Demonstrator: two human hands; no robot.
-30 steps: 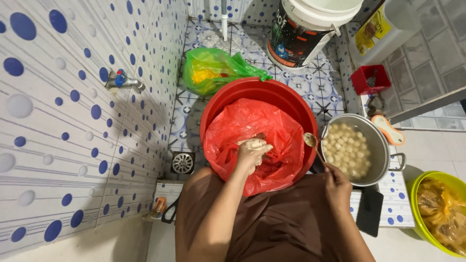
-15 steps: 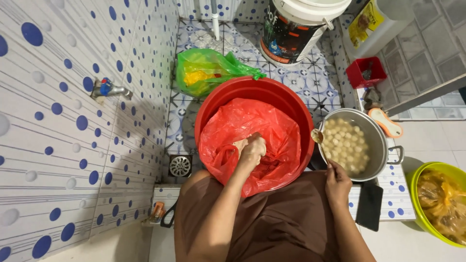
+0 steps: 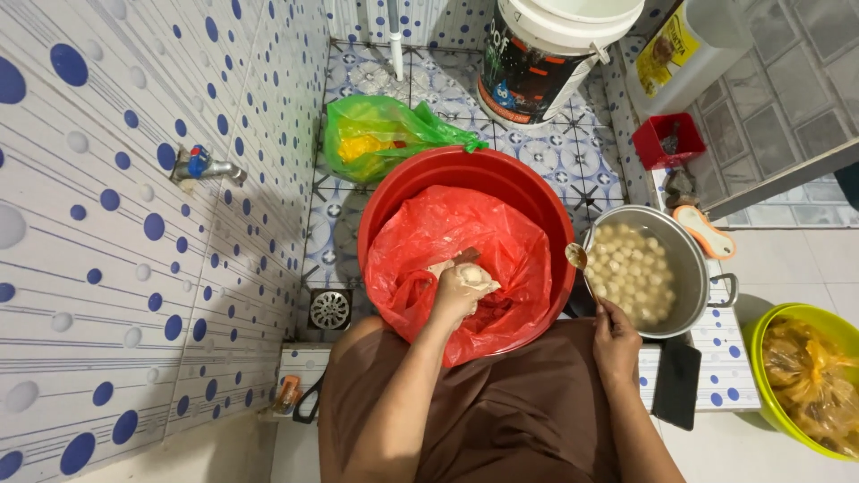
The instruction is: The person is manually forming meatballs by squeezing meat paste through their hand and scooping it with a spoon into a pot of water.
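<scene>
At the far left, well away from either hand, a tap (image 3: 204, 166) juts from the dotted wall, and a floor drain (image 3: 329, 309) sits in the tiles below it. Beyond the fingers of the left hand, a green plastic bag (image 3: 386, 136) lies on the floor just behind the red basin (image 3: 407, 183).

The left hand (image 3: 461, 288) is inside the basin, over the red plastic liner (image 3: 465, 228). Its fingers (image 3: 474, 275) are curled and pressed together around a lump of pale paste (image 3: 446, 266), which smears the whole hand; a bit of it pokes out past the knuckles. More of the paste seems to lie under the hand, in the folds of the liner.

To the right, the right hand (image 3: 616, 340) pinches the handle of a spoon (image 3: 577, 258), whose bowl is up beyond the fingertips at the near rim of the metal pot (image 3: 693, 268). The pot holds many pale balls (image 3: 633, 268) in water. A dark phone (image 3: 677, 383) lies on the tiled ledge just right of this hand, and a yellow-green bowl (image 3: 761, 344) of bagged food stands farther right.

The risks, as I judge them: the paste is soft and slick, so too hard a squeeze could drop a piece onto the liner or lap instead of the spoon. The spoon is held thinly near its end, so a wet handle could twist. The phone is close enough to catch splashes from the pot.
</scene>
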